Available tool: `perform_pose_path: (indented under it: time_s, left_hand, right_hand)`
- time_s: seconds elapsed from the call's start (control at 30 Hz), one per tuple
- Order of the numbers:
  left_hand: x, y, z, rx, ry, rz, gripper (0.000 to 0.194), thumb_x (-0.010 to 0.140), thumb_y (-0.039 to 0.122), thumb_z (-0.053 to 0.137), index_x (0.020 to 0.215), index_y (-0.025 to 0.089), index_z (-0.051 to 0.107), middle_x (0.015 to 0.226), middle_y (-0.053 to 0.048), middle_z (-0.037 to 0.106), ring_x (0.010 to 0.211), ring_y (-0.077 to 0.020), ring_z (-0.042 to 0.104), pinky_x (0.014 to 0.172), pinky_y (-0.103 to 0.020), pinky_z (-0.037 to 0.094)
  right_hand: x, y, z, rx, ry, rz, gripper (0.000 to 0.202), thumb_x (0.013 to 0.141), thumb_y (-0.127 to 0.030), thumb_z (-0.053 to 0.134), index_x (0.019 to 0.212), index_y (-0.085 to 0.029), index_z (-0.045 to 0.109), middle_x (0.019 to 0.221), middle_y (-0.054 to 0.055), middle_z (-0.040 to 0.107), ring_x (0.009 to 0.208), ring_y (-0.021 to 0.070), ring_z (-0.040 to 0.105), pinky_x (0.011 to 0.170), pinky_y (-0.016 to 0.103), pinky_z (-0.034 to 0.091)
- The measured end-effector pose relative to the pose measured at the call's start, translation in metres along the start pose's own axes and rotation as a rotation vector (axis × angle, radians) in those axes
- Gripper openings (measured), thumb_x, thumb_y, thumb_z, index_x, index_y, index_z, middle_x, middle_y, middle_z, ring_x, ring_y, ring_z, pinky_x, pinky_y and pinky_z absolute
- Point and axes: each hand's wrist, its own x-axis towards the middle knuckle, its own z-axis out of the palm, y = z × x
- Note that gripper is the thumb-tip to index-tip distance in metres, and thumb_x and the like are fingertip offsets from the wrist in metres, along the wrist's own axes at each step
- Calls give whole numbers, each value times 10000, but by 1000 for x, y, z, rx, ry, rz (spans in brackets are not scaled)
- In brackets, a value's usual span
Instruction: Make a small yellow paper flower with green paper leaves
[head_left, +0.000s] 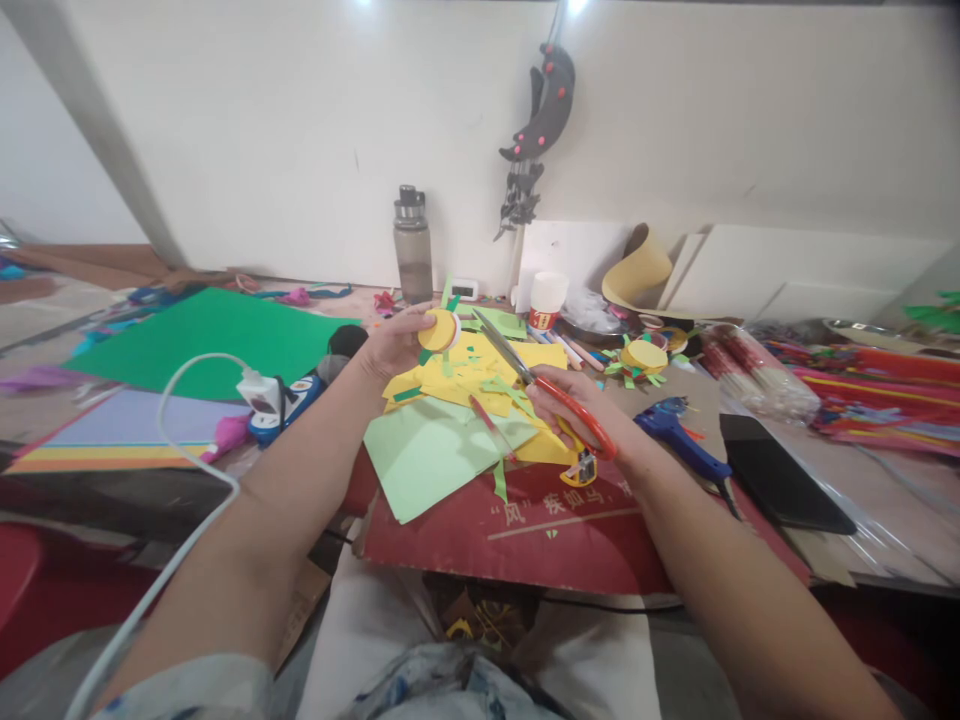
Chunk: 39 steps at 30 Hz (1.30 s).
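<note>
My left hand (401,340) grips a round yellow paper piece (441,331) with a white edge and green paper strips sticking out of it. In my right hand (566,398) is a pair of scissors (574,410) with red-orange handles, its blades pointing up and left toward the yellow piece but apart from it. Beneath both hands lie yellow paper scraps (457,372) and light green sheets (424,455). A red pen (491,427) rests across these papers. Close below my right hand is a yellow tape dispenser (580,468).
A blue glue gun (684,437) and a black phone (784,475) lie on the right. Another yellow disc with green strips (643,356) sits behind them. On the left are a green sheet (217,340) and a plugged-in power strip (289,408). A bottle (413,250) and paper cup (548,300) stand behind.
</note>
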Motion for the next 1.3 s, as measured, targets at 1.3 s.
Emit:
perform_pose_path:
  time_s: [1.3]
  left_hand:
    - [-2,-24,51,303,-9,-17,426,549,274,954,874,147,711,829,4,686,739,-84,628,690,-209,476]
  right_hand:
    - [16,14,-2,81,388,-274,756,672,-652,810,1189,-299,386,1031,65,663,873,212,631,733,368,535]
